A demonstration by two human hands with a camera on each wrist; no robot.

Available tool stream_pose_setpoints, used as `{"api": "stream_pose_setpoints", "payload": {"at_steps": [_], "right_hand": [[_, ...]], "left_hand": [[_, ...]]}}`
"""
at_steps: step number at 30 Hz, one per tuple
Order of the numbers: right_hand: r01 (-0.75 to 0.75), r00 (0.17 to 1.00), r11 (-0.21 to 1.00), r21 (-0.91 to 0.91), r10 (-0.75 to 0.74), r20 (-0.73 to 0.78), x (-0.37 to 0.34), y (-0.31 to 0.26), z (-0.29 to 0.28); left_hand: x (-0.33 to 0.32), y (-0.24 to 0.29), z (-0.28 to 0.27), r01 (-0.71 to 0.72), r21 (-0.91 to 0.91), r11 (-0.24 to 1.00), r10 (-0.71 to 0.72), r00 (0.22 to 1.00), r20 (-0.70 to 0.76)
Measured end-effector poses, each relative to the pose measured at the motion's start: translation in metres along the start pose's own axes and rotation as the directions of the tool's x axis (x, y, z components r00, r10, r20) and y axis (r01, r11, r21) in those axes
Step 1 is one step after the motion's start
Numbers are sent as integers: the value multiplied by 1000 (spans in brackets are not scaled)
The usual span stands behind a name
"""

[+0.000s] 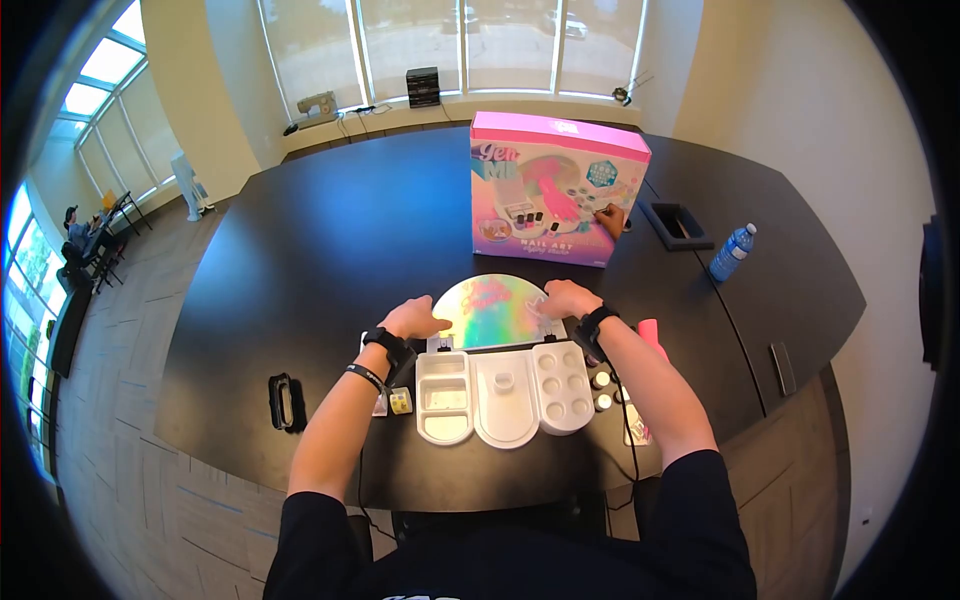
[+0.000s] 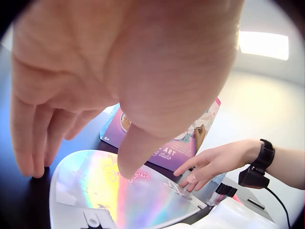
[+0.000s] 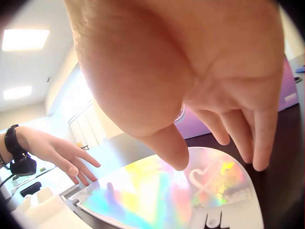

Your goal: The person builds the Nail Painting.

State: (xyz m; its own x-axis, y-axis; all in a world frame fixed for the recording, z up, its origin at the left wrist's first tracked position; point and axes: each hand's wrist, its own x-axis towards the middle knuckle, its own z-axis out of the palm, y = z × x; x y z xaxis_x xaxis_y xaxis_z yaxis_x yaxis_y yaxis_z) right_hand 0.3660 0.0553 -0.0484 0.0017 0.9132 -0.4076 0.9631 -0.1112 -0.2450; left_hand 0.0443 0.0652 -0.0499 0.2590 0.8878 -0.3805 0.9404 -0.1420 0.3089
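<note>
Two loosely spread hands, left hand (image 1: 412, 318) and right hand (image 1: 572, 299), seemingly touch the shiny panel (image 1: 490, 312)

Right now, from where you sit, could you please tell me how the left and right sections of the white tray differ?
The left section has three broad compartments, while the right section has six round wells. The left section's compartments form a single column; the right section's wells sit in two. Both are white, with rounded near ends.
</note>
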Motion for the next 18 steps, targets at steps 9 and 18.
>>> {"api": "stream_pose_setpoints", "payload": {"at_steps": [9, 18], "right_hand": [[31, 999, 997, 65, -30, -21, 0, 0, 2], [74, 963, 977, 199, -18, -269, -19, 1, -13]], "left_hand": [[-11, 7, 9, -13, -142, 990, 9, 1000, -29], [-4, -15, 18, -126, -292, 948, 20, 940, -341]]}}
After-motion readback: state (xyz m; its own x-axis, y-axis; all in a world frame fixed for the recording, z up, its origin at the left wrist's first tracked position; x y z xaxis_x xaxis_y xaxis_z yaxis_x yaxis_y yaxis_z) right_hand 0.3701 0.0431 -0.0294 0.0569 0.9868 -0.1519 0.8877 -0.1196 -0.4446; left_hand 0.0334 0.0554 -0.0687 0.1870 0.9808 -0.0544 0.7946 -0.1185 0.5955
